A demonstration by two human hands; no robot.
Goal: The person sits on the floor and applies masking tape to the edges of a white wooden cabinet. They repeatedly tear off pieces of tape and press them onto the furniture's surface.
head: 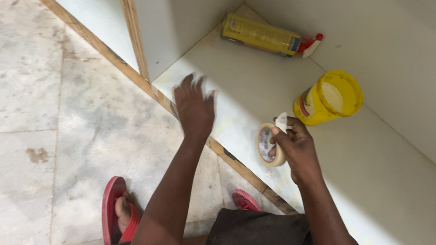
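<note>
Our right hand fingers grip the masking tape roll; left hand spread flat on the shelf; next, peeling needs steady tension.

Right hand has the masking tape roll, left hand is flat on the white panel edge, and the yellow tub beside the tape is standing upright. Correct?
Not quite. In the head view the yellow tub lies on its side, its mouth facing the camera. The right hand does hold the tape roll, and the left hand is at the white panel edge.

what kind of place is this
Probably a home carpentry or fit-out site: an unfinished white laminate cabinet with raw plywood edges on a marble floor, an open yellow plastic tub, a masking tape roll.
</note>
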